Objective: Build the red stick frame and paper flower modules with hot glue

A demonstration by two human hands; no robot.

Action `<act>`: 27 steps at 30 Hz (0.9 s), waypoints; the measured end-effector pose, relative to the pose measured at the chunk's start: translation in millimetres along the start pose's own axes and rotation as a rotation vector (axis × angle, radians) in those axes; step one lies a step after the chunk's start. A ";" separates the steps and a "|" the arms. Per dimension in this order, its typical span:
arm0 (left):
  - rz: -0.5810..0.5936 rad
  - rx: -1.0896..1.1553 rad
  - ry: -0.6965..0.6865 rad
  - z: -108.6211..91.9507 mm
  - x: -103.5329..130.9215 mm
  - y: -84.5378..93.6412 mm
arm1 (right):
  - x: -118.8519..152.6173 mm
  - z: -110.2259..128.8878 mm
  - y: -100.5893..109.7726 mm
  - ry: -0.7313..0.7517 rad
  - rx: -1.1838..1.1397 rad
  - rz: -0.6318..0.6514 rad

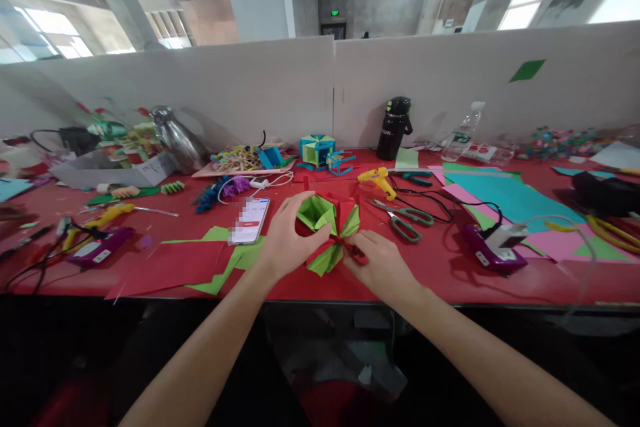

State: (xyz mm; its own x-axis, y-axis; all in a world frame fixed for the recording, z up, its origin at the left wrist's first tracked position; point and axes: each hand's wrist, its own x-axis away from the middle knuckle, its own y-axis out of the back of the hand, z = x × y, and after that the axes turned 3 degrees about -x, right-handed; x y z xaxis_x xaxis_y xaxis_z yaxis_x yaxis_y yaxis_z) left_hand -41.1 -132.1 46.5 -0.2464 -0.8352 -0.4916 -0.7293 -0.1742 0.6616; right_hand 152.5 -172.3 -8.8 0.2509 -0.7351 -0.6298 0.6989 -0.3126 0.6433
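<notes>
A folded paper craft in green and red is held between my two hands, just above the front edge of the table. My left hand wraps its left side, thumb lying over the green folds. On the other side, my right hand pinches a red folded part low on the craft; the fingertips are partly hidden. Grey-handled scissors lie to the right of the craft. Behind them rests a yellow hot glue gun. A smartphone lies left of my left hand.
Red and green paper sheets lie at left. Purple power strips with cords sit on both sides. Blue and pink sheets spread at right. A black bottle and a blue-green paper craft stand near the white partition.
</notes>
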 end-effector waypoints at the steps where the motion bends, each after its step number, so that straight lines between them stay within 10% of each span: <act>1: -0.002 0.006 -0.002 0.7 0.3 -0.3 | -0.2 -0.5 -0.4 0.000 0.004 -0.002; 27: -0.014 -0.009 -0.062 -5.9 5.9 -1.1 | -3.0 -18.4 6.2 -0.239 -0.316 0.080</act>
State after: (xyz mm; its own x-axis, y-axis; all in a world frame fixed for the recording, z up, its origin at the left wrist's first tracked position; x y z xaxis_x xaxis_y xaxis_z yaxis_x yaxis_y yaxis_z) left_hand -37.9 -140.0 46.2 -0.2754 -0.7988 -0.5349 -0.7274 -0.1906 0.6592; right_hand 168.4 -161.0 -11.0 0.1765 -0.8803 -0.4404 0.8643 -0.0755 0.4972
